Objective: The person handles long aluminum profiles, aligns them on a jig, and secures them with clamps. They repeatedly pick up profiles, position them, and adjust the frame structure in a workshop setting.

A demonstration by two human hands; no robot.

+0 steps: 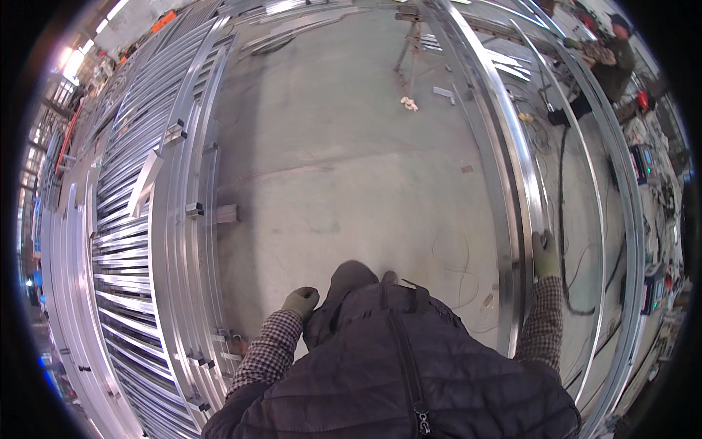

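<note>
My left hand point(301, 301), in a greenish work glove, is closed into a fist beside my left leg. Nothing shows in it. On the right, my gloved right hand point(544, 254) lies at the outer edge of a long shiny metal beam point(521, 146), its dark fingers bent against the metal. The beam runs from beside my body away to the far end. Some of the right hand's fingertips are hidden from above. Both forearms wear checked sleeves, and my dark quilted jacket fills the lower middle.
A long rack of metal bars point(128, 256) lines the left side, with stacked profiles point(179, 271) along its near edge. Thinner rails point(635, 241) and a black cable point(561, 197) lie right of the beam. Another person point(610, 62) works at the far right.
</note>
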